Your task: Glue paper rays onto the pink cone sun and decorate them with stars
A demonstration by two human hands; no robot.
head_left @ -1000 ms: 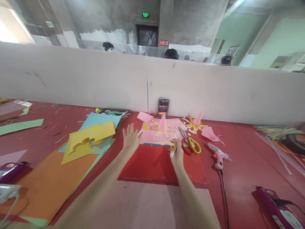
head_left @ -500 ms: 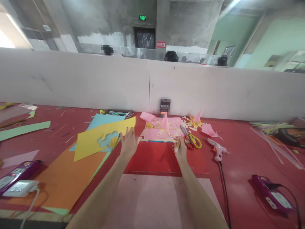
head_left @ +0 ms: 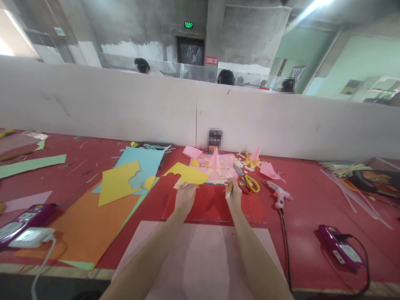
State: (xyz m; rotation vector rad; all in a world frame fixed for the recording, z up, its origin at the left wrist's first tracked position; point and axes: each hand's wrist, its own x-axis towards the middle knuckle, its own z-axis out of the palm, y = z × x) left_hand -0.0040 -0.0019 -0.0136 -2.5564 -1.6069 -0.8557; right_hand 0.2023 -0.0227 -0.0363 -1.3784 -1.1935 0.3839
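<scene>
My left hand (head_left: 186, 198) is closed on the near edge of a yellow paper piece (head_left: 187, 171) with a scalloped cut edge. A slim yellow-and-white pen-like tool (head_left: 229, 189) is held in my right hand (head_left: 233, 196); its exact kind is unclear. Both hands are over a red board (head_left: 212, 206). Another yellow paper piece (head_left: 118, 183) with a curved cut-out lies left, on blue paper (head_left: 142, 160) and orange paper (head_left: 81, 227). Just beyond my right hand are scissors (head_left: 248, 180) with red and yellow handles.
Pink paper cones (head_left: 214, 159) stand at the back, amid small pale pieces. A pink glue gun (head_left: 279, 195) lies right, its cord running forward. Purple power strips (head_left: 342, 248) sit on both sides. A white partition (head_left: 125, 108) closes off the table's back.
My left hand has moved right, carrying the right part of the yellow paper away from the other part. My right hand stays near the scissors with the pen-like tool.
</scene>
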